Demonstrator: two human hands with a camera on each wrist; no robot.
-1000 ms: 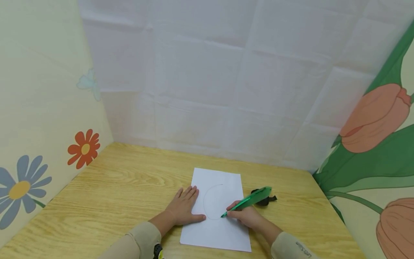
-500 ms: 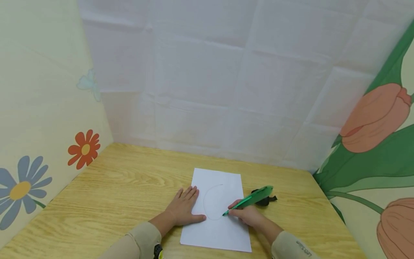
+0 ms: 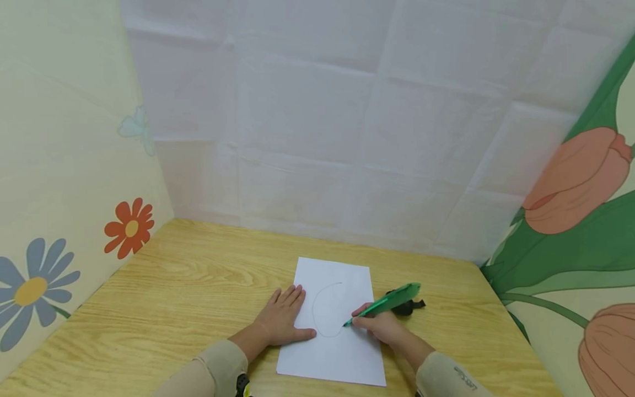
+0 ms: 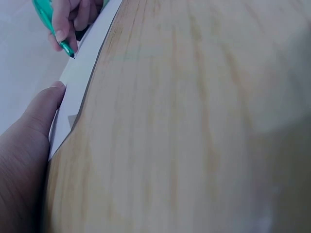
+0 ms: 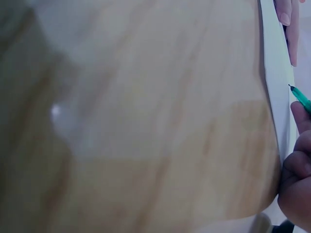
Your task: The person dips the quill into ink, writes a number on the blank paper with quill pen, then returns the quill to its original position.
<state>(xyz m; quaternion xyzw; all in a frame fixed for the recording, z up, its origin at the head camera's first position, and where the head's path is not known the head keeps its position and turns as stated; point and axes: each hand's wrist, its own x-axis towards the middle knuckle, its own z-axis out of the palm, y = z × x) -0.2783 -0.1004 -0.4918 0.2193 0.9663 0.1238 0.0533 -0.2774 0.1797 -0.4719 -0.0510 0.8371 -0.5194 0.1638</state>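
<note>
Left hand (image 3: 281,321) flat, right hand (image 3: 385,327) curled

The pen (image 3: 394,299) in my fingers (image 3: 363,321) is green, the paper (image 3: 329,311) white with a thin grey curve (image 3: 313,313). My worktop (image 3: 208,275) is yellow with wavy lines. Past its left edge is a red flower (image 3: 130,228); past its right, pink tulips (image 3: 577,182).

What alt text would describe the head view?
A right hand holds a green pen to a thin open curve on rectangular white paper; the left hand rests across the paper's left edge. Beneath is a yellow wood-grain table.
</note>
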